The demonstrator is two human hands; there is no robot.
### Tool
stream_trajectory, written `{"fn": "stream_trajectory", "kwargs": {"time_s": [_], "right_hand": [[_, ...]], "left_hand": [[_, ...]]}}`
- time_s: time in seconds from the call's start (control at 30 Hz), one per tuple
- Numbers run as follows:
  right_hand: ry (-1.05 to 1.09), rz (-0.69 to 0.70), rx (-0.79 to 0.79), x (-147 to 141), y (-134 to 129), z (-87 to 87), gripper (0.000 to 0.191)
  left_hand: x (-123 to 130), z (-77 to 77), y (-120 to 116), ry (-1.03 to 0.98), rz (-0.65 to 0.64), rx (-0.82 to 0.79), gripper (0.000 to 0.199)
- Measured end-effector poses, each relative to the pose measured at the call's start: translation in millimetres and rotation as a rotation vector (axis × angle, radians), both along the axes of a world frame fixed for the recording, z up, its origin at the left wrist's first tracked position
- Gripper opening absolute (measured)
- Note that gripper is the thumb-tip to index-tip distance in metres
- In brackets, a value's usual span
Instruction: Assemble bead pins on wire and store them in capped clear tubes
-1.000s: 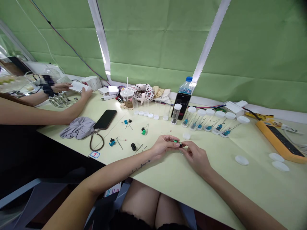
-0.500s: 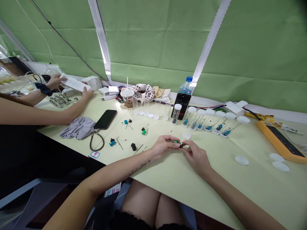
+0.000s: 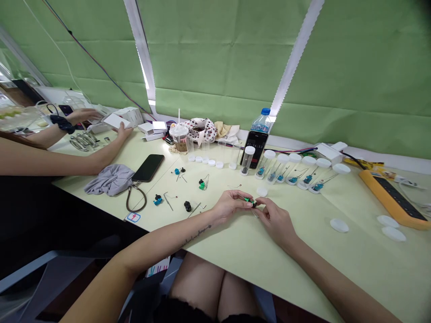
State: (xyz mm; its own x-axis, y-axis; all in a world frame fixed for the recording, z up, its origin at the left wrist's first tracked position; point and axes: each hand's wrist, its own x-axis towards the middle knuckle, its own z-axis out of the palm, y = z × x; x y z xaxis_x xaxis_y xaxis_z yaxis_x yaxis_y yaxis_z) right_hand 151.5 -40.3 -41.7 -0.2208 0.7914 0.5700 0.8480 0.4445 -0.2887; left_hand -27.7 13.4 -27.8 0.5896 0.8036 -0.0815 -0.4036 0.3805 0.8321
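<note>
Between the fingertips of my left hand [image 3: 229, 207] is a small green and black part [image 3: 248, 200], with a thin metal rod beside it. My right hand [image 3: 275, 220] pinches the black end of the same part from the other side. Just beyond them lies a white cap [image 3: 261, 191]. Left of my hands on the table are a green part [image 3: 202, 184], a black part [image 3: 187, 206] and a blue part [image 3: 157, 200], with bent metal keys near them. Several clear tubes with white caps [image 3: 295, 157] stand behind my right hand, most holding blue parts.
A phone [image 3: 255, 146] leans on a bottle [image 3: 261, 120]. At right lie an orange power strip [image 3: 392, 197] and white lids [image 3: 339, 225]. Another phone [image 3: 148, 168] and a grey cloth [image 3: 110, 179] are at left, near another person's hands holding a white box [image 3: 116, 121].
The other person's far hand has come off the white box, which is now tilted in the nearer hand. My hands and the green and black part have hardly moved.
</note>
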Motion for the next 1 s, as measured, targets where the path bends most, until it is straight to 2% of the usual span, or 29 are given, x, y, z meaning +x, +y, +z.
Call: {"fn": "stream_trajectory", "kwargs": {"time_s": [0.17,0.3,0.43,0.7,1.0], "right_hand": [[-0.036,0.05,0.01,-1.1,-1.1,2.2,0.017],[-0.051,0.032,-0.032,-0.3,-0.8,1.5,0.02],[-0.025,-0.012,-0.004,0.6,0.3,-2.2,0.026],[-0.022,0.051,0.017,-1.8,-0.9,3.3,0.019],[-0.016,0.028,-0.022,-0.5,-0.4,0.9,0.019]], "left_hand": [[0.3,-0.1,0.3,0.028,0.0,-0.006,0.04],[0.0,0.9,0.0,0.04,0.011,-0.014,0.04],[-0.1,0.5,0.2,0.037,0.011,-0.017,0.04],[0.6,0.3,0.4,0.029,0.012,-0.021,0.04],[0.3,1.9,-0.8,0.032,0.002,-0.007,0.04]]}}
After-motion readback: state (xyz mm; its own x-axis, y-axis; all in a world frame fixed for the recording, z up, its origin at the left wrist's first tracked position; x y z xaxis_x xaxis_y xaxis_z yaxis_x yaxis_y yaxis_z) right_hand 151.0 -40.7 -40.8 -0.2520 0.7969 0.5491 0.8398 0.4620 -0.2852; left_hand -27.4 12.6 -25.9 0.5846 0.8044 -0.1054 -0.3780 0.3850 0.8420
